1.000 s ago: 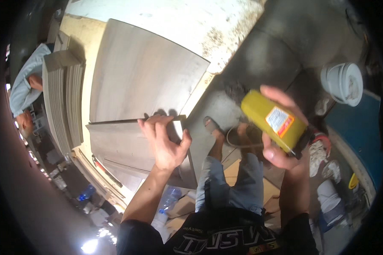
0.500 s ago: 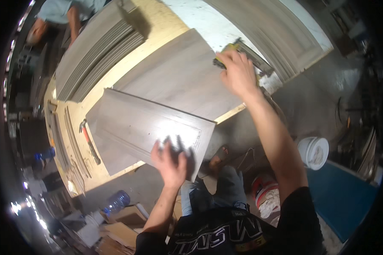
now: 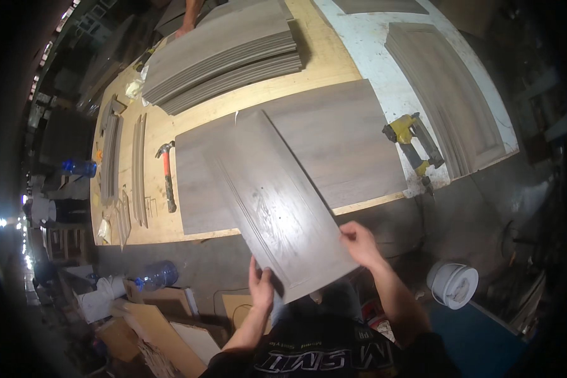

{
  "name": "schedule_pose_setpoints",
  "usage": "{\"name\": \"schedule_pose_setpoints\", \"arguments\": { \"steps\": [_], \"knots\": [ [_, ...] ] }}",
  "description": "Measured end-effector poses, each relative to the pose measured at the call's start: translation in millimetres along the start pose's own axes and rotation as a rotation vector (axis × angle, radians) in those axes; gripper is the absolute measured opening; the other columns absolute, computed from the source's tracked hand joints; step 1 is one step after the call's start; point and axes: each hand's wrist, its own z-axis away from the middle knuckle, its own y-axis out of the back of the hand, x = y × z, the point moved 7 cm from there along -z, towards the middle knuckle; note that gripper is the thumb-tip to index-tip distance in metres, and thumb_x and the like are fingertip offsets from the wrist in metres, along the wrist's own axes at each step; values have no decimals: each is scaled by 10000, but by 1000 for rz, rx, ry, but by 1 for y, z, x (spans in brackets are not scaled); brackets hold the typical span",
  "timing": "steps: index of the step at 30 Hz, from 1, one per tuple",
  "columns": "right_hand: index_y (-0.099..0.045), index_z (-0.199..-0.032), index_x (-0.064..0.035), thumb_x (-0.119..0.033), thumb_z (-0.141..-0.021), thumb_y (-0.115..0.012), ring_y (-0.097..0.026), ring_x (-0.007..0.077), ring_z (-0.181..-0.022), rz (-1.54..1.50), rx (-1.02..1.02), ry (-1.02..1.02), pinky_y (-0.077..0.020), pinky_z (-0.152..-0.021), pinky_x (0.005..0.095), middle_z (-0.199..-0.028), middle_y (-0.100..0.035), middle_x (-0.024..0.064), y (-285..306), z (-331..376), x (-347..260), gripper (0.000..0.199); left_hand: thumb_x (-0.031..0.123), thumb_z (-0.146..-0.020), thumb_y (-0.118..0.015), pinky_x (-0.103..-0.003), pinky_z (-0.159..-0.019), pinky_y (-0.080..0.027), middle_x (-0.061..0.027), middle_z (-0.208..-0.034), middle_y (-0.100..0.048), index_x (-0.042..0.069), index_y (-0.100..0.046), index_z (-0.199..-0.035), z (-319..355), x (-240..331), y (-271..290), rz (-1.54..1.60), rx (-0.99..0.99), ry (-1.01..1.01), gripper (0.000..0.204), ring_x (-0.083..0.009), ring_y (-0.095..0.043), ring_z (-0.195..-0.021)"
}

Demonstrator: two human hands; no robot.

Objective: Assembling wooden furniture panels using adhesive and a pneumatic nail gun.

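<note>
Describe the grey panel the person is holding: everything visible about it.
The grey door panel is a long rectangle with a wood-grain look and a routed frame line inside its edges, with pale scuffs near the middle. It lies tilted diagonally, its far end over a larger grey board on the workbench, its near end past the bench edge. The left hand grips its near corner; the right hand holds the near right edge.

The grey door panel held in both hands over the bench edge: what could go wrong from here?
1. The grey door panel hangs well past the bench edge; only the left hand and right hand hold its near end, so it may tip or slip.
2. Sliding it could scratch the flat grey board beneath.
3. A swing might hit the hammer or yellow nail gun.
</note>
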Motion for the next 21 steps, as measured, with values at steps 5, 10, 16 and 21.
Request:
{"name": "schedule_pose_setpoints", "arguments": {
  "steps": [5,10,16,21],
  "knots": [
    [-535,-1389,-45,-173,-941,-687,-652,251,-1086,-407,-297,-264,-562,-851,354,-1282,-616,177,-46,57,21,490,-37,-966,-547,-311,-1003,-483,-120,-1326,-629,109,-403,-1577,-32,50,45,-137,-233,141,644,-192,-597,-1170],
    [-507,-1348,-2,-190,-963,-664,-697,266,-1046,-552,-439,-302,-578,-874,369,-1299,-598,179,-140,63,3,456,70,-959,-580,-287,-1004,-473,-81,-1219,-664,125,-517,-1519,-136,134,50,-621,-304,67,566,-175,-598,-1120],
    [-481,-1373,-15,-272,-986,-659,-684,297,-1170,-745,-572,-335,-575,-893,385,-1349,-571,160,-238,43,-54,498,206,-977,-632,-270,-857,-487,9,-987,-666,117,-648,-1399,-239,214,12,-786,-364,-229,431,-105,-579,-865],
    [-642,-1306,-55,-360,-982,-668,-736,187,-969,-358,-640,-184,-562,-821,349,-1199,-703,74,-239,0,-96,445,309,-934,-685,-349,-954,-490,-65,-1168,-675,121,-684,-1340,-276,261,-50,-1153,-466,-633,448,-215,-622,-1051]
  ]
}}
